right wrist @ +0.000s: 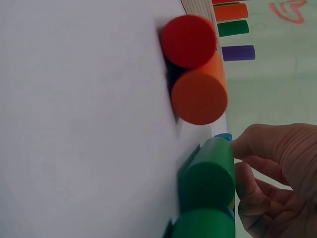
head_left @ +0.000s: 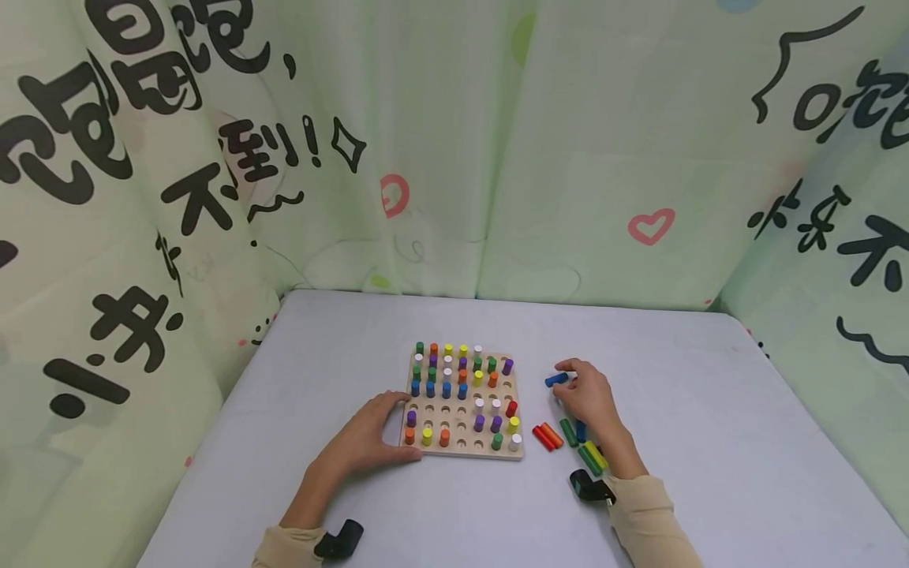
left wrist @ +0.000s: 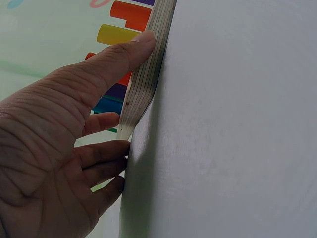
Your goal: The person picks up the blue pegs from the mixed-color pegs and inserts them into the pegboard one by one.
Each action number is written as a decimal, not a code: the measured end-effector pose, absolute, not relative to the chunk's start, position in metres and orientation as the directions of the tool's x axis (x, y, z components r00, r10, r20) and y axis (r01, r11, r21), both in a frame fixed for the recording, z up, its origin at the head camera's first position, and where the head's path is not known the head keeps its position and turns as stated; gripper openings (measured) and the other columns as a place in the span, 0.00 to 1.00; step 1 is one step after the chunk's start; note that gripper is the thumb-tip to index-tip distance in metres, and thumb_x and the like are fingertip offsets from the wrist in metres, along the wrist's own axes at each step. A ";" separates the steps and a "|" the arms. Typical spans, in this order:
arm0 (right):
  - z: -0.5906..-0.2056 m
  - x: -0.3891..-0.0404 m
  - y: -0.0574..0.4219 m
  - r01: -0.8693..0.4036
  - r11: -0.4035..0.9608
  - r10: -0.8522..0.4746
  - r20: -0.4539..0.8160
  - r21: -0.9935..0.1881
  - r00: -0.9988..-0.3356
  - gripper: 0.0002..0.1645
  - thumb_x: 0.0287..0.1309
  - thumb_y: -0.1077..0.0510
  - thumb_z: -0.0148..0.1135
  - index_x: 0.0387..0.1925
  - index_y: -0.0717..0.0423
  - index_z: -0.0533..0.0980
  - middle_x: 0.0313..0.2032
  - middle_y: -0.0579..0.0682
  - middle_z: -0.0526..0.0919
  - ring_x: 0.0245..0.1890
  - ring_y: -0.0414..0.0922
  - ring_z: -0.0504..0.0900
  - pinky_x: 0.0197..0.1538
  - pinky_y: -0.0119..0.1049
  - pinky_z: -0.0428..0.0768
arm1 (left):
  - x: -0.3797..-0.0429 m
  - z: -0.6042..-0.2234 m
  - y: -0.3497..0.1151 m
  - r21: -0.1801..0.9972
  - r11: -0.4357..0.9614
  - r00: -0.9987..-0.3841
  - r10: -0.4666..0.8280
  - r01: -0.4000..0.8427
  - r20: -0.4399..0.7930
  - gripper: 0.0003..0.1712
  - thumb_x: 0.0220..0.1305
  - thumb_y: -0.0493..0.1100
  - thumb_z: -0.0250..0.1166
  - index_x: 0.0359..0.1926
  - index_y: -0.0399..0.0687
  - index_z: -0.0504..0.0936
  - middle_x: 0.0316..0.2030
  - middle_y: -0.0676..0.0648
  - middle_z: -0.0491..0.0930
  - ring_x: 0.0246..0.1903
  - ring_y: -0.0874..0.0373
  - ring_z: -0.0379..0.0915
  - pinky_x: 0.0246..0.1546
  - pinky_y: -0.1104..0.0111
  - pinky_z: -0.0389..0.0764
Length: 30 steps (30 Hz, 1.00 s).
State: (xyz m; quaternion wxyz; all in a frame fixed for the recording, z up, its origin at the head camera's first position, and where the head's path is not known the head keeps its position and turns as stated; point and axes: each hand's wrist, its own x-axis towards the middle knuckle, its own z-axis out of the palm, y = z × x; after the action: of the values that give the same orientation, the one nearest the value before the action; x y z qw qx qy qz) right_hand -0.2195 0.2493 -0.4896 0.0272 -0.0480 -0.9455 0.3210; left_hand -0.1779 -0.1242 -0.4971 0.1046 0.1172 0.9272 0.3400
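Observation:
A wooden pegboard (head_left: pixel 465 454) with coloured pegs in many of its holes lies on the table. My left hand (head_left: pixel 369 434) holds its near left corner, thumb along the front edge and fingers at the left side; the left wrist view shows the thumb (left wrist: pixel 141 44) against the layered wood. To the right of the board, my right hand (head_left: pixel 588 394) pinches a blue peg (head_left: pixel 554 380) between thumb and index finger, low over the table. In the right wrist view, only a bit of blue (right wrist: pixel 224 136) shows beyond a green peg (right wrist: pixel 208 173).
Loose pegs lie between the board and my right forearm: red (head_left: pixel 543 439), orange (head_left: pixel 551 435), green (head_left: pixel 568 432), blue (head_left: pixel 581 431), yellow (head_left: pixel 597 455) and another green one (head_left: pixel 589 461). Printed curtains (head_left: pixel 568 158) enclose the white table (head_left: pixel 341 331) at the back and sides.

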 end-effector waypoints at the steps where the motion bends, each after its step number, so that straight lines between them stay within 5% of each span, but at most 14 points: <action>1: -0.490 -0.220 0.249 0.071 0.791 0.105 0.020 -0.607 -0.994 0.22 0.62 0.62 0.67 0.56 0.65 0.78 0.52 0.64 0.80 0.33 0.48 0.75 0.36 0.34 0.79 | -0.178 -0.497 -0.124 0.656 0.741 -0.951 0.288 0.146 -0.114 0.55 0.45 0.63 0.82 0.71 0.51 0.70 0.72 0.41 0.69 0.72 0.41 0.63 0.70 0.43 0.68; 11: -0.487 -0.218 0.245 0.061 0.794 0.081 0.006 -0.605 -0.997 0.18 0.63 0.62 0.67 0.53 0.64 0.79 0.50 0.62 0.83 0.39 0.51 0.76 0.48 0.46 0.84 | -0.178 -0.496 -0.123 0.650 0.746 -0.952 0.286 0.147 -0.112 0.55 0.45 0.64 0.82 0.71 0.51 0.70 0.72 0.40 0.69 0.72 0.41 0.63 0.69 0.43 0.69; 30: -0.490 -0.217 0.245 0.024 0.788 0.071 0.052 -0.615 -0.996 0.17 0.62 0.62 0.69 0.51 0.64 0.80 0.43 0.58 0.84 0.35 0.49 0.75 0.38 0.35 0.78 | -0.178 -0.496 -0.124 0.647 0.749 -0.952 0.284 0.145 -0.115 0.55 0.45 0.64 0.82 0.71 0.52 0.71 0.72 0.40 0.68 0.72 0.41 0.62 0.69 0.43 0.69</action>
State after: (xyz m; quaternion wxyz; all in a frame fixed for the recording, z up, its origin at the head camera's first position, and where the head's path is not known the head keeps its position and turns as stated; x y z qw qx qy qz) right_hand -0.2171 0.2450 -0.4904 0.0363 -0.0253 -0.9448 0.3247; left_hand -0.1777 -0.1238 -0.4957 0.1034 0.1154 0.9294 0.3351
